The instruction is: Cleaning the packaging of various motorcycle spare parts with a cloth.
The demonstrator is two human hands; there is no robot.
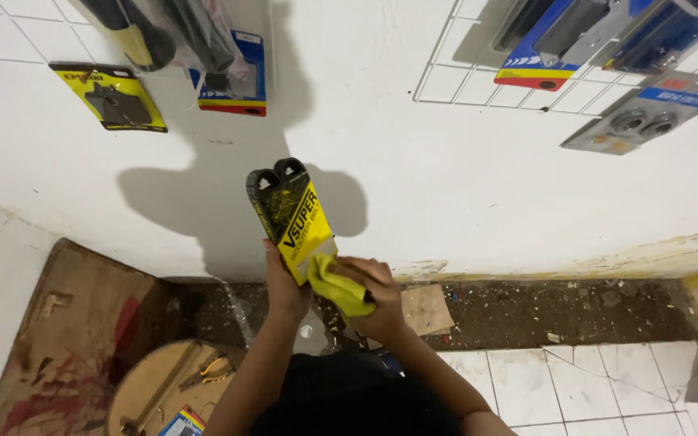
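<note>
Far left, up on the white wall point(462, 202): a yellow and black card pack point(109, 97) hanging flat. Next to it, a blue pack point(240, 77) with dark parts in clear bags above. Down low on the left, a brown board point(74, 339) with red stains, lying on the floor. Beside it, a round wooden top point(163, 387) with small tools on it.

In the middle, the left hand point(283, 282), wrapped tight around the bottom of a yellow and black packet point(291, 214). Packet sticking up out of that hand, tilted a little to the left, held in front of the wall. Big dark shadow right behind it.

Just to the right, the right hand point(373, 295), squeezed around a yellow cloth point(337, 287). Cloth pressed against the lower right corner of the packet, touching it. Both hands close together, nearly touching.

Past the hands, a small bit of cardboard point(427, 308) on the dirty ground. Lower right, white floor tiles point(575, 379), some cracked. Top right, a wire rack point(462, 77) on the wall with more blue and grey packs point(640, 121) hanging.
</note>
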